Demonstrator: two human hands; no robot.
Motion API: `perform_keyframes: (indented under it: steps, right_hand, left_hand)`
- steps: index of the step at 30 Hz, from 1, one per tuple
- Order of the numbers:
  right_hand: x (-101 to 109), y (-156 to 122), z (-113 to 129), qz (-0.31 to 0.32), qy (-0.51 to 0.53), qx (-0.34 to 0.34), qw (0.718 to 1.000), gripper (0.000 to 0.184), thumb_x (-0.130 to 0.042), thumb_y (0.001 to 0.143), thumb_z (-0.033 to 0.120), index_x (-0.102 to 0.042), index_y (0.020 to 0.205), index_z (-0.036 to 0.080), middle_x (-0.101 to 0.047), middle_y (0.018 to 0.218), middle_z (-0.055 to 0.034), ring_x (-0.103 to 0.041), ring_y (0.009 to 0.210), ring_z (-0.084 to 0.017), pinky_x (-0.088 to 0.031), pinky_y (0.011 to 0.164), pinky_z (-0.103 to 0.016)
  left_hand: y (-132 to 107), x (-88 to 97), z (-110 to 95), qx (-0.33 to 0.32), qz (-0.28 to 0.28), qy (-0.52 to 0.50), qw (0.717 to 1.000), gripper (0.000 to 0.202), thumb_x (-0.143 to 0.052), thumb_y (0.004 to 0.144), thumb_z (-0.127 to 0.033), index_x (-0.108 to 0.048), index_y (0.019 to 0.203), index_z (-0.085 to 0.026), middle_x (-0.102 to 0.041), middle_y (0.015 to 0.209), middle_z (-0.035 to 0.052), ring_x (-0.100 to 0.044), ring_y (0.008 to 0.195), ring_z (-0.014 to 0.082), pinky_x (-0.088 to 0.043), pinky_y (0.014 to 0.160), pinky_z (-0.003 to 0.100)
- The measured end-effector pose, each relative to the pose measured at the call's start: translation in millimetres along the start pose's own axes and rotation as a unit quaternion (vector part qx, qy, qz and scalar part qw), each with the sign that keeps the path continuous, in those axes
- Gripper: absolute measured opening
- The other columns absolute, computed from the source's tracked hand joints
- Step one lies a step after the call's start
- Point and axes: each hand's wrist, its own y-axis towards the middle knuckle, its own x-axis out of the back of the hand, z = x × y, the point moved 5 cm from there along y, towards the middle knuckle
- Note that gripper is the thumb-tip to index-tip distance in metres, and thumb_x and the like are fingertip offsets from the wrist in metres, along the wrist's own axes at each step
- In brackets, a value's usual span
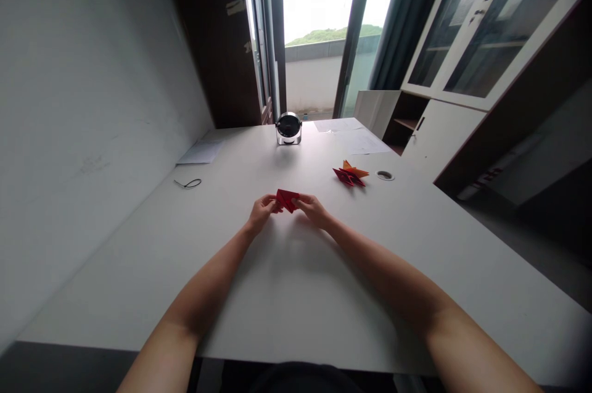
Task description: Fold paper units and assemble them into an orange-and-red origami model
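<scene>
A small piece of folded red paper [287, 198] is held up between my two hands, just over the white table [296, 294]. My left hand [264, 210] pinches its left edge between thumb and fingers. On the other side, my right hand [314, 210] grips the right edge, with the thumb on the near face. The paper has a diagonal crease or flap and comes to a point at the bottom. To the right lie folded paper pieces, a dark red one [349, 177] in front of an orange one [355, 169], both with pointed tips.
A round black device on a metal stand [288, 128] stands at the back. White sheets [367, 141] lie at back right, another paper [201, 152] at back left. A black cable tie [189, 184] lies left; a round cable hole [385, 176] is at right. A wall [92, 134] borders the left.
</scene>
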Motion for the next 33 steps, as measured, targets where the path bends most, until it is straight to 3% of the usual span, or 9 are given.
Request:
perform_keyframes:
  steps: [3,7,11,15,20,23,27,33]
  right_hand:
    - [-4,1,-4,0.023,-0.042,0.004,0.999,0.044,-0.064,0.084,0.054,-0.075,0.105,0.017,-0.07,0.087,-0.0062,-0.062,0.08,-0.019,-0.048,0.074,-0.032]
    - [-4,4,-9,0.005,-0.109,0.016,0.994,0.035,-0.065,0.082,0.051,-0.074,0.092,0.018,-0.069,0.088,-0.0056,-0.061,0.08,-0.019,-0.045,0.071,-0.029]
    - [2,5,-15,-0.031,-0.147,0.007,0.989,0.031,-0.063,0.082,0.048,-0.068,0.083,0.017,-0.063,0.069,0.0001,-0.053,0.065,-0.014,-0.04,0.062,-0.025]
    - [3,4,-16,-0.039,-0.172,0.015,0.984,0.028,-0.063,0.082,0.045,-0.064,0.078,0.017,-0.06,0.065,0.0018,-0.047,0.06,-0.012,-0.037,0.059,-0.024]
    - [-2,1,-11,-0.027,-0.229,0.018,0.973,0.025,-0.064,0.08,0.041,-0.059,0.072,0.018,-0.054,0.061,0.0032,-0.041,0.058,-0.011,-0.032,0.056,-0.024]
    - [3,1,-7,-0.067,-0.215,0.032,0.974,0.026,-0.066,0.079,0.043,-0.054,0.076,0.02,-0.051,0.061,0.0052,-0.041,0.058,-0.01,-0.032,0.055,-0.023]
    - [9,2,-7,-0.09,-0.173,0.041,0.98,0.029,-0.065,0.081,0.046,-0.058,0.095,0.022,-0.054,0.062,0.0063,-0.046,0.058,-0.012,-0.037,0.056,-0.023]
    - [5,2,-8,-0.071,-0.172,0.034,0.982,0.034,-0.064,0.083,0.052,-0.067,0.083,0.018,-0.064,0.069,-0.001,-0.053,0.062,-0.014,-0.042,0.059,-0.026]
  left_hand:
    - [-1,-3.0,-4,-0.021,0.005,0.017,1.0,0.041,-0.074,0.079,-0.045,-0.066,0.105,-0.013,-0.074,0.08,0.0079,-0.07,0.069,0.0177,-0.051,0.069,0.029]
    - [-4,-7.1,-8,-0.032,0.011,0.011,0.999,0.048,-0.076,0.078,-0.041,-0.061,0.116,-0.015,-0.075,0.093,0.01,-0.071,0.075,0.0185,-0.053,0.076,0.032]
    - [-5,-8.8,-9,-0.021,0.014,-0.006,1.0,0.041,-0.073,0.081,-0.04,-0.061,0.11,-0.014,-0.075,0.097,0.0114,-0.073,0.076,0.0203,-0.055,0.079,0.036]
    - [-3,-8.1,-5,-0.02,0.032,-0.005,0.999,0.042,-0.069,0.084,-0.047,-0.065,0.107,-0.012,-0.075,0.099,0.0124,-0.073,0.075,0.0213,-0.056,0.078,0.037]
    - [0,-2.6,0,-0.046,0.025,0.039,0.998,0.039,-0.073,0.081,-0.048,-0.068,0.095,-0.012,-0.073,0.084,0.0078,-0.071,0.068,0.0185,-0.057,0.071,0.033]
    - [0,-2.6,1,-0.043,0.025,0.034,0.998,0.038,-0.076,0.079,-0.047,-0.068,0.091,-0.012,-0.073,0.08,0.0065,-0.071,0.068,0.0189,-0.057,0.071,0.033]
    - [-1,-6.9,2,-0.026,0.037,0.017,0.999,0.039,-0.079,0.076,-0.046,-0.07,0.093,-0.012,-0.074,0.084,0.0078,-0.073,0.07,0.0209,-0.056,0.072,0.034]
    - [-6,-11.5,2,-0.023,0.075,0.078,0.994,0.038,-0.074,0.08,-0.048,-0.073,0.097,-0.013,-0.076,0.087,0.0097,-0.073,0.074,0.0206,-0.056,0.072,0.031]
